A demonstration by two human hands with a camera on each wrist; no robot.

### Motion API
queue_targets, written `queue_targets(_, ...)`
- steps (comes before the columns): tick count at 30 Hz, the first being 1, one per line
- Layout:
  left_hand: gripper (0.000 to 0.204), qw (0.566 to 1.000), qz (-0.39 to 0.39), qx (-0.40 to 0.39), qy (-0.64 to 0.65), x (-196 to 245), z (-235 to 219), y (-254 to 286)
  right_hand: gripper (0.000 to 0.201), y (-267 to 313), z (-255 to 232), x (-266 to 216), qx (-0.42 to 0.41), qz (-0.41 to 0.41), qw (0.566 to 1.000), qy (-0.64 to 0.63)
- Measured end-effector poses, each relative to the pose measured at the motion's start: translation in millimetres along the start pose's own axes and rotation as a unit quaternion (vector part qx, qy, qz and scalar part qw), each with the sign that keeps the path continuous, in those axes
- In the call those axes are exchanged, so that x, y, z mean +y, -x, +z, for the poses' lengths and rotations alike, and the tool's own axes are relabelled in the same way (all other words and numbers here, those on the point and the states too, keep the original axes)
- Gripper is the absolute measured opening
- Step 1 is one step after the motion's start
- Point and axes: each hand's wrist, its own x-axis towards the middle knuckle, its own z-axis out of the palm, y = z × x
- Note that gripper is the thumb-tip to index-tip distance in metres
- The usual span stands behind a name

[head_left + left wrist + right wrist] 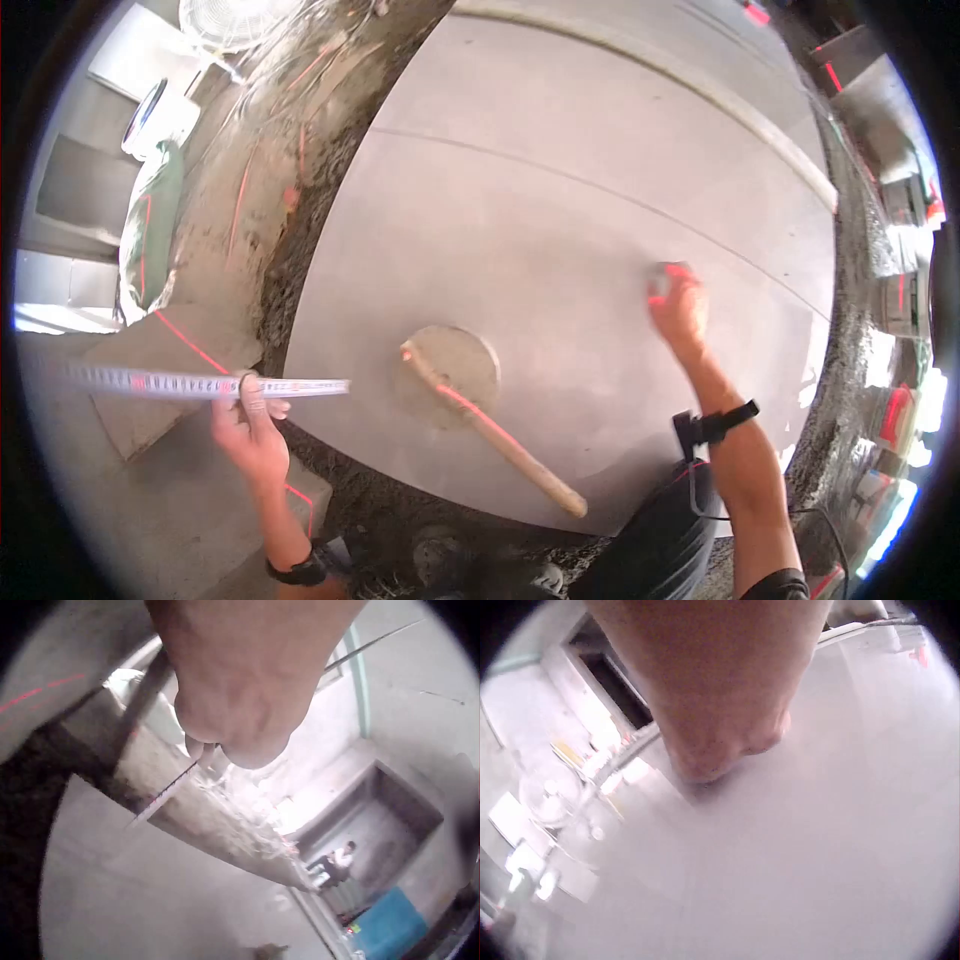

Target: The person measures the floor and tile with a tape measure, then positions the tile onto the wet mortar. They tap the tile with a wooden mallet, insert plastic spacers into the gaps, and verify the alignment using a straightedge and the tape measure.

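Observation:
My left hand (pixel 250 440) pinches a pale tape measure blade (pixel 300 387) between thumb and fingers. In the head view the blade runs level across the slab's left edge, its far left part blurred. The left wrist view shows the blade (pixel 169 793) edge-on beyond the hand. Over the large grey slab (pixel 520 230), my right hand (pixel 682 312) has its fingers curled around a small greyish thing (pixel 660 280), too blurred to name. The right wrist view shows the back of that hand (pixel 712 742) close over the slab, its fingertips hidden.
A wooden handle (pixel 500 440) lies across a round grey disc (pixel 470 360) on the slab. A pale strip (pixel 680 75) crosses the slab's far side. Rough mortar (pixel 300 260) borders it. A fan (pixel 235 20) and bucket (pixel 160 118) stand back left; a person (pixel 341 859) sits farther off.

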Motion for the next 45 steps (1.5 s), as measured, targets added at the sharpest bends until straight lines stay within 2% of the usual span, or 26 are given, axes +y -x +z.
queue_targets(1, 0.018, 1.0, 0.006, -0.003, 0.012, 36.5, 15.6, -4.2, 0.038, 16.6, -12.0, -33.7, 0.038, -0.075, 0.987, -0.135)
queue_targets(2, 0.016, 0.992, 0.001, -0.093, 0.082, 71.9, 32.3, -7.9, 0.042, 40.4, -43.0, -82.0, -0.02, -0.104, 0.977, -0.183)
queue_targets(4, 0.014, 0.952, 0.017, -0.239, 0.192, 114.9, 72.4, -9.0, 0.055, 77.4, -71.5, -134.2, -0.064, -0.267, 0.918, -0.286)
queue_targets(6, 0.012, 0.914, -0.007, -0.319, 0.251, 152.1, 110.2, -4.7, 0.051, 101.0, -106.6, -173.6, -0.191, -0.258, 0.835, -0.447)
queue_targets(7, 0.017, 0.904, -0.003, -0.331, 0.271, 163.4, 129.5, 0.1, 0.051, 106.2, -109.6, -170.0, -0.182, -0.256, 0.838, -0.446)
queue_targets(9, 0.026, 0.912, 0.071, -0.403, 0.008, 160.5, 131.7, -15.9, 0.044, 108.4, -103.1, -158.3, -0.192, -0.091, 0.905, -0.368)
queue_targets(10, 0.026, 0.913, 0.074, -0.402, 0.008, 145.3, 133.6, -19.0, 0.033, 104.2, -87.3, -128.8, -0.101, -0.072, 0.931, -0.342)
queue_targets(12, 0.045, 0.949, 0.159, -0.259, -0.083, 82.8, 136.9, -11.4, 0.027, 90.7, -110.5, -63.6, -0.092, 0.032, 0.947, -0.305)
queue_targets(14, 0.066, 0.946, 0.029, -0.231, -0.225, -2.1, 116.4, 12.9, 0.027, 87.5, -104.2, 21.2, -0.048, 0.069, 0.963, -0.255)
queue_targets(15, 0.073, 0.936, -0.053, -0.27, -0.222, -17.9, 111.8, 26.8, 0.027, 90.2, -104.5, 54.6, -0.027, 0.102, 0.966, -0.237)
queue_targets(16, 0.08, 0.919, -0.135, -0.304, -0.213, -27.7, 111.9, 41.9, 0.027, 93.5, -91.1, 94.5, 0.021, 0.112, 0.969, -0.221)
queue_targets(17, 0.081, 0.926, -0.112, -0.301, -0.197, -39.8, 121.9, 62.7, 0.029, 94.1, -84.6, 133.2, 0.016, 0.133, 0.975, -0.177)
queue_targets(19, 0.081, 0.928, -0.101, -0.315, -0.173, -37.1, 138.0, 83.2, 0.031, 90.7, -80.9, 161.7, 0.086, 0.116, 0.973, -0.182)
queue_targets(20, 0.079, 0.922, -0.112, -0.332, -0.162, -30.4, 143.9, 80.3, 0.031, 83.8, -79.6, 175.0, 0.098, 0.12, 0.98, -0.128)
queue_targets(21, 0.079, 0.925, -0.118, -0.323, -0.163, -23.3, 150.8, 81.8, 0.037, 74.9, -80.4, 185.8, 0.045, 0.156, 0.985, -0.063)
queue_targets(23, 0.064, 0.928, -0.084, -0.343, -0.123, -9.0, 165.1, 78.4, 0.055, 69.1, -59.3, 191.6, 0.152, 0.103, 0.974, 0.132)
queue_targets(24, 0.064, 0.932, -0.085, -0.331, -0.119, -5.1, 171.8, 64.9, 0.055, 63.5, -55.6, 175.4, 0.16, 0.093, 0.974, 0.131)
queue_targets(26, 0.058, 0.883, -0.116, -0.438, -0.119, 1.3, 181.8, 35.7, 0.072, 78.2, -49.4, 104.5, 0.108, 0.067, 0.976, 0.175)
queue_targets(27, 0.056, 0.919, -0.029, -0.371, -0.128, -3.9, 191.2, 17.2, 0.074, 99.6, -41.3, 71.3, 0.027, -0.005, 0.998, 0.058)
queue_targets(28, 0.054, 0.942, 0.059, -0.3, -0.136, -15.6, 204.7, -2.8, 0.072, 119.7, -63.4, 12.3, -0.137, -0.018, 0.99, -0.02)
queue_targets(29, 0.056, 0.937, 0.153, -0.277, -0.15, -36.7, 225.3, -22.7, 0.074, 142.6, -54.2, -12.1, -0.243, -0.041, 0.967, -0.06)
queue_targets(30, 0.059, 0.923, 0.245, -0.249, -0.163, -53.4, 244.5, -44.5, 0.065, 156.3, -69.0, -56.2, -0.337, -0.042, 0.94, -0.013)
queue_targets(31, 0.059, 0.925, 0.245, -0.242, -0.16, -55.5, 255.9, -65.0, 0.057, 166.6, -60.8, -73.3, -0.33, -0.024, 0.944, -0.013)
queue_targets(33, 0.063, 0.861, 0.376, -0.263, -0.22, -57.9, 279.5, -107.1, 0.05, 183.2, -43.6, -82.1, -0.317, -0.011, 0.948, -0.009)
queue_targets(37, 0.065, 0.879, 0.372, -0.198, -0.223, -70.6, 327.1, -184.3, 0.039, 183.2, -42.2, -96.8, -0.273, 0.034, 0.961, 0.001)
queue_targets(45, 0.066, 0.933, 0.218, -0.098, -0.27, -97.4, 333.1, -241.2, 0.039, 193.8, -29.3, -112.3, -0.222, 0.089, 0.97, 0.042)
